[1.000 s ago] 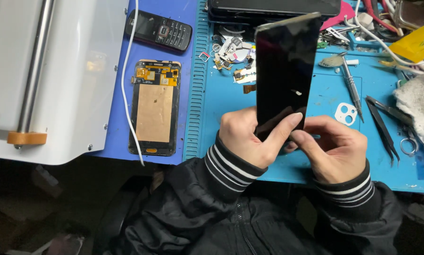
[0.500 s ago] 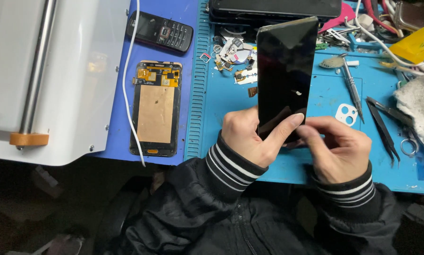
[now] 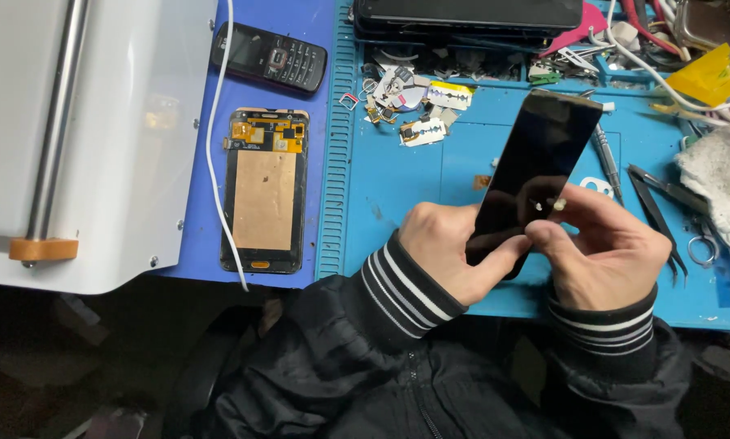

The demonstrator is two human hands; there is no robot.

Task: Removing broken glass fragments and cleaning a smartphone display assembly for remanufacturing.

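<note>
Gripping the black phone screen (image 3: 535, 175) (tilted upright), your left hand (image 3: 454, 252) clamps its bottom while your right hand (image 3: 613, 252) pinches its edge.

Black phone screen panel (image 3: 543, 154), long rectangle, glossy, dark and unlit, tilted upright over blue desk mat (image 3: 397, 187); lower end pinched between left hand (image 3: 450, 252) and right hand (image 3: 604, 248).

Opened phone screen assembly (image 3: 265, 191) flat on mat left of hands, back up: copper-brown sheet, orange flex at top, black frame.

Small black keypad phone (image 3: 269, 57) above it, tiny dark screen at left end.
</note>
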